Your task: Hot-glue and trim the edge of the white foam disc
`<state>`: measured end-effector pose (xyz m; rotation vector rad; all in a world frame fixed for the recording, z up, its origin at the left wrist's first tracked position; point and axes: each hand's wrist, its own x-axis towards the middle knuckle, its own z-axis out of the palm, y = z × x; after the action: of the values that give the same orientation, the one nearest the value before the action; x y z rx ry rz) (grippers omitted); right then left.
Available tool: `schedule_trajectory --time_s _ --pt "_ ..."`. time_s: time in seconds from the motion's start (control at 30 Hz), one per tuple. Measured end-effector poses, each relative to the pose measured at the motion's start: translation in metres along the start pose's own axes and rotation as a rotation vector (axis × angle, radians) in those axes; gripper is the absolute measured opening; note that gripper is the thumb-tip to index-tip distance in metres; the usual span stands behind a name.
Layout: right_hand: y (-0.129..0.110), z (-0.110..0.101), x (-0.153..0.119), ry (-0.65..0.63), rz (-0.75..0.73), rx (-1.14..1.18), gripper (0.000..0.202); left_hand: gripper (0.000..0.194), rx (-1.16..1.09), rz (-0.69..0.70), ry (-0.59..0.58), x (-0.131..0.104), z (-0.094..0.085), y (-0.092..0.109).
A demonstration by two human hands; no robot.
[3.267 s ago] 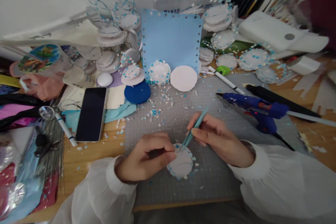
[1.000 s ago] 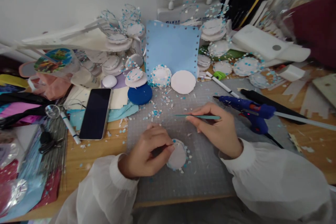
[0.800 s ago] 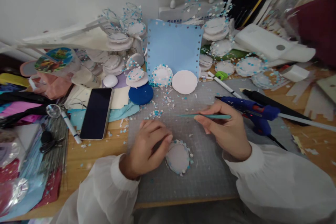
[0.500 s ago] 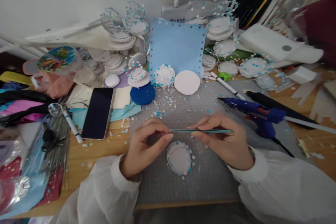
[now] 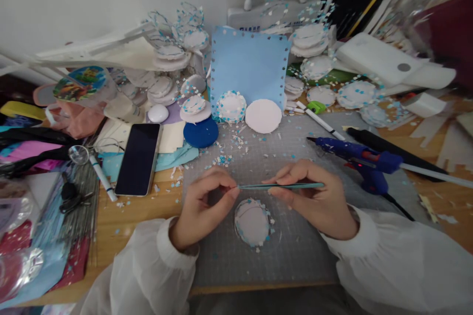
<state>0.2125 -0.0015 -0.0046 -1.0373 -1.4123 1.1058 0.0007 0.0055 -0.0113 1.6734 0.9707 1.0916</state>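
Thin teal tweezers [image 5: 295,186] lie level between my hands. My right hand [image 5: 308,197] pinches them between thumb and fingers. At their tips my left hand [image 5: 210,202] has thumb and forefinger pressed together; whatever it pinches there is too small to make out. Below the tweezers a round white disc [image 5: 253,222], edged with small blue and white pieces, lies on the grey cutting mat [image 5: 288,266]. Neither hand touches the disc.
A blue glue gun [image 5: 354,152] lies at the right, its cord running down the mat. A black phone [image 5: 138,160] and a dark blue disc [image 5: 200,132] are at the left. Behind stand a light blue card [image 5: 249,66] and several decorated discs. Small blue and white bits are scattered about.
The tweezers and both hands have shifted very slightly, with the tweezer tips a little lower and further left. The disc on the mat has not moved.
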Motion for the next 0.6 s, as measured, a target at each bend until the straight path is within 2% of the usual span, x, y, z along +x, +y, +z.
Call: schedule_trajectory --time_s 0.4,0.6 --pt "-0.0006 0.0013 -0.0004 -0.030 -0.002 0.038 0.020 0.007 -0.023 0.031 0.001 -0.0002 -0.0001 -0.0017" --pt "-0.0007 -0.0021 -0.0010 -0.042 0.058 0.076 0.016 0.010 -0.013 0.049 -0.019 0.0012 0.0000 0.0008"
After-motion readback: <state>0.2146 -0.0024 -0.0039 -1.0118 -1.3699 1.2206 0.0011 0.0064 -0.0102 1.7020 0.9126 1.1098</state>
